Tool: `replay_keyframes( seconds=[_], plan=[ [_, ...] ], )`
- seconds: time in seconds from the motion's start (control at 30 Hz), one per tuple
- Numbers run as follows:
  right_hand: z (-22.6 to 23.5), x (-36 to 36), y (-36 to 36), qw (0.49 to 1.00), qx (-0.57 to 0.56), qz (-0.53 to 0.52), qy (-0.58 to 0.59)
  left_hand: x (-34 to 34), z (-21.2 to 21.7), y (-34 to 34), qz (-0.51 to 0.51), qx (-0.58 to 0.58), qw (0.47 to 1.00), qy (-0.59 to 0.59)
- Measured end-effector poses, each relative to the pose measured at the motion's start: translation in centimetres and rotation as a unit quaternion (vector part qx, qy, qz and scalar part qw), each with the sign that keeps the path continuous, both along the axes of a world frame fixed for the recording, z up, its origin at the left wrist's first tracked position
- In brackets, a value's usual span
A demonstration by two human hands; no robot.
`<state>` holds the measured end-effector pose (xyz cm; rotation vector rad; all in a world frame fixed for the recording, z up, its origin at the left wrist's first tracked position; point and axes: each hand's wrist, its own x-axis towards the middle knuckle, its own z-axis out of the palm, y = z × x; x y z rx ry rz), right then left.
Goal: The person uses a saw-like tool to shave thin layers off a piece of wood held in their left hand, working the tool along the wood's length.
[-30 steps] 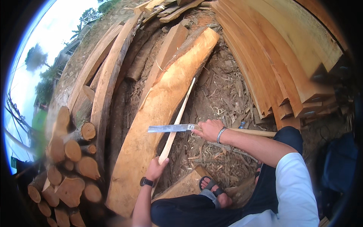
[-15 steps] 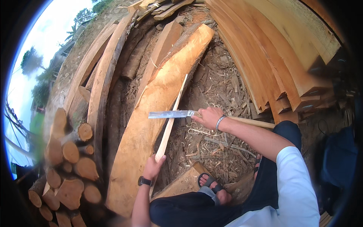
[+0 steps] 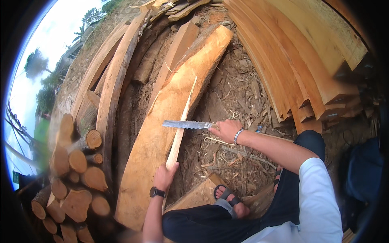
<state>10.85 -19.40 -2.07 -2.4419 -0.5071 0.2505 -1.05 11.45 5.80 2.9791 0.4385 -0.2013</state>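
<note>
1. Just beyond the fingers of the left hand point(image 3: 163, 176), a pale wooden stick point(image 3: 181, 117) runs outward to a pointed far end, crossing in view over the edge of a broad plank point(image 3: 142, 170).
2. The left fingers are closed around the stick's nearer part, the thumb showing on its right side.
3. Farther out and to the right, the fingers of the right hand point(image 3: 227, 129) are curled tight around the grip of a saw point(image 3: 184, 124). Its blade reaches leftward from them across the stick, toothed edge facing the left hand; whether it bites the wood cannot be told.
4. The step in hand appears to be working the blade against the stick. The next move seems to call for a firm left hold and a level, controlled blade.
5. Wood chips point(image 3: 227, 160) litter the ground nearer the person than the right fingers.
</note>
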Motion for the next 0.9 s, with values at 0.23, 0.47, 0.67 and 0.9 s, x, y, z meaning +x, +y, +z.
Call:
replay_keyframes(
  seconds=[0.23, 0.47, 0.67, 0.9],
  plan=[
    [-0.2, -1.1, 1.1, 0.998, -0.033, 0.052, -0.009, -0.1, -0.4, 0.0, -0.020, 0.034, 0.999, 0.000],
    [-0.4, -0.2, 0.6, 1.000, 0.000, 0.011, 0.017, -0.3, 0.1, -0.2, -0.023, 0.047, 0.999, 0.003],
    [-0.4, 1.4, -0.5, 1.000, -0.014, -0.003, 0.014, -0.1, 0.7, -0.9, -0.029, 0.065, 0.997, 0.017],
    [-0.2, -2.2, 2.2, 0.997, -0.021, 0.067, 0.020, -0.2, 0.5, -0.5, -0.034, 0.091, 0.995, 0.024]
  ],
)
